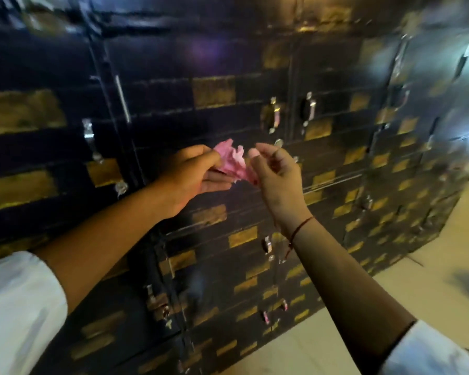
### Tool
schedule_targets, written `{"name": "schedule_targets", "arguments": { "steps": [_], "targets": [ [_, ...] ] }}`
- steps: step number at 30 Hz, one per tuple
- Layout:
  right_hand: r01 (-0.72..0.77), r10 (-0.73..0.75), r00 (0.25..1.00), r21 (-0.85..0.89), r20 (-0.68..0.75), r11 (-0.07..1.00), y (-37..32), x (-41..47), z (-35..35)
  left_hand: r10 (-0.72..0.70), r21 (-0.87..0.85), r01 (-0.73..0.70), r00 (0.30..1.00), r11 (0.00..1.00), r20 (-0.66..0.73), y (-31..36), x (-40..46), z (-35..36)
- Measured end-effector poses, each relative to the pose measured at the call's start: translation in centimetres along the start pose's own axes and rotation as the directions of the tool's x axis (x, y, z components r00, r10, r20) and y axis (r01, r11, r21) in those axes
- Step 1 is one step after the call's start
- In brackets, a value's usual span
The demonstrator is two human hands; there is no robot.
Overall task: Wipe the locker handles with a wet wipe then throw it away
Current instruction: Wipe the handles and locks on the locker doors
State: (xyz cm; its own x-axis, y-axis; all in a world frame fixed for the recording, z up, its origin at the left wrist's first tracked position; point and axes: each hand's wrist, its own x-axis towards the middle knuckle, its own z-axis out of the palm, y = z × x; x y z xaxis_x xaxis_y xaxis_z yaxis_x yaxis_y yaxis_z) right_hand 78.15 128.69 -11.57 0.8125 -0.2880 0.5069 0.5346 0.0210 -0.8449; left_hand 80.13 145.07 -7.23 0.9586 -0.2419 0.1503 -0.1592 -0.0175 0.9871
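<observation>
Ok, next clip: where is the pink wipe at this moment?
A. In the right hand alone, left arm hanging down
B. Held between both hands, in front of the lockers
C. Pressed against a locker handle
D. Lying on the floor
B: the crumpled pink wipe sits between the left hand and the right hand, both pinching it, short of any handle.

Wipe [232, 163] sits between left hand [192, 177] and right hand [276, 177], near lockers [228, 85]; handles [274, 115] lie beyond, right.
</observation>
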Motion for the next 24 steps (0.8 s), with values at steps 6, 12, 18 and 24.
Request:
{"name": "schedule_targets", "arguments": {
  "steps": [6, 12, 18, 24],
  "targets": [
    [-0.002, 0.043, 0.963, -0.153, 0.264, 0.988, -3.3, 4.0, -6.4, 0.012, -0.048, -0.007, 0.995, 0.999, 0.103, 4.2, 2.2, 6.8],
    [-0.132, 0.129, 0.989, 0.036, 0.071, 0.991, -6.2, 9.8, -12.3, -0.002, -0.022, 0.002, 1.000, 1.000, -0.009, 7.6, 6.0, 14.3],
    [0.257, -0.218, 0.951, -0.169, 0.220, 0.951, -7.5, 16.9, -16.1, 0.044, 0.069, -0.037, 0.993, 0.997, -0.108, 11.6, 10.9, 18.5],
    [0.025, -0.053, 0.983, 0.159, 0.175, 0.987, -8.9, 24.3, -16.2, 0.105, 0.020, -0.103, 0.989, 0.994, -0.107, 15.5, 15.0, 18.6]
  ]
}}
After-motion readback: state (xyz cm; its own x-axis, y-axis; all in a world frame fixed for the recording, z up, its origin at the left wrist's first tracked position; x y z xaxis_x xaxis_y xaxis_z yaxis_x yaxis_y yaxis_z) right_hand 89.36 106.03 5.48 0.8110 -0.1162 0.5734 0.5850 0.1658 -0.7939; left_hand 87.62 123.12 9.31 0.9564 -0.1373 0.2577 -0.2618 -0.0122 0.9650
